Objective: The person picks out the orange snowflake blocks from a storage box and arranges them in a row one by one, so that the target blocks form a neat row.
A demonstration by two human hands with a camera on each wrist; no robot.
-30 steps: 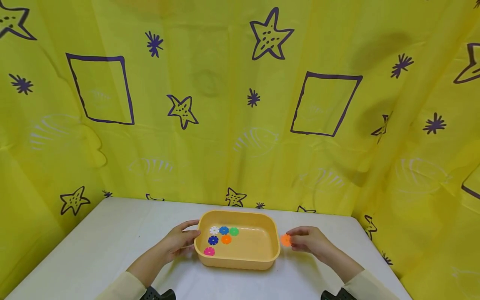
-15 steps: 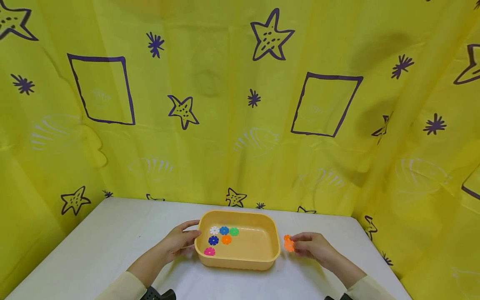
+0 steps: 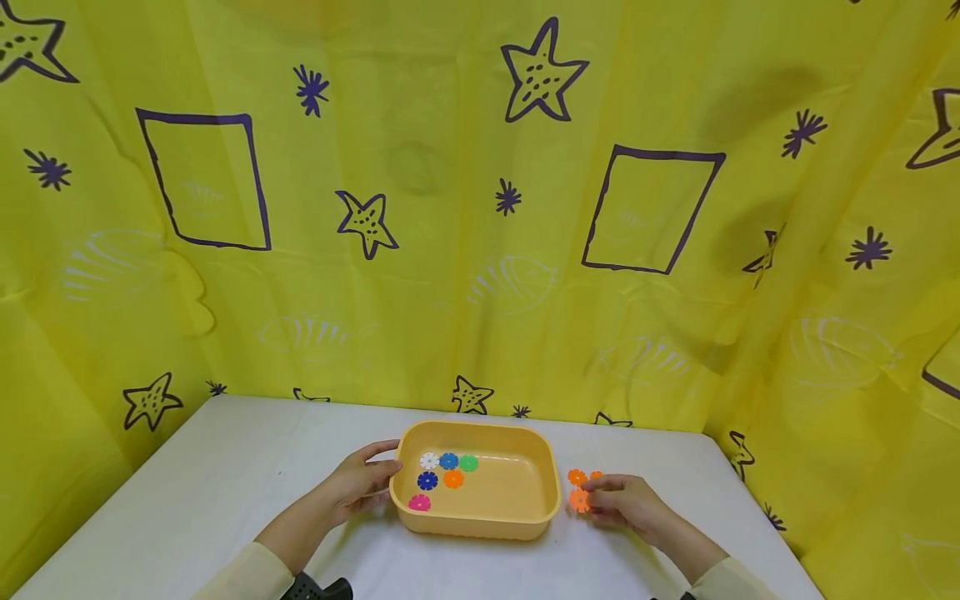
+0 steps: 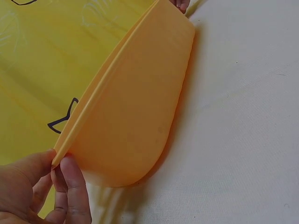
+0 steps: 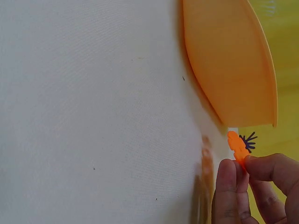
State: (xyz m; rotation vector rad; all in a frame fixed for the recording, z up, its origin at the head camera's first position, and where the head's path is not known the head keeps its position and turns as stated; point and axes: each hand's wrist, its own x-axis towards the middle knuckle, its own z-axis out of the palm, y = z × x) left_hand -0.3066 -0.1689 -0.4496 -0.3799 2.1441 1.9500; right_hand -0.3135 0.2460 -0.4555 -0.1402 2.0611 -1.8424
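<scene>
A light orange plastic tub stands on the table. My left hand grips its left rim, thumb on top and fingers underneath in the left wrist view. Just right of the tub, my right hand pinches an orange notched plastic disc between thumb and fingers. Two more orange discs show right behind it, one partly covered by the fingers; I cannot tell whether they are joined to the held one. Inside the tub lie white, blue, green, dark blue, orange and pink discs.
The white-covered table spreads out around the tub. A yellow curtain with dark star drawings hangs behind it and along both sides.
My right hand has moved slightly right and toward me with the orange disc, and two more orange discs have come into sight behind it. The left hand and tub stay put.
</scene>
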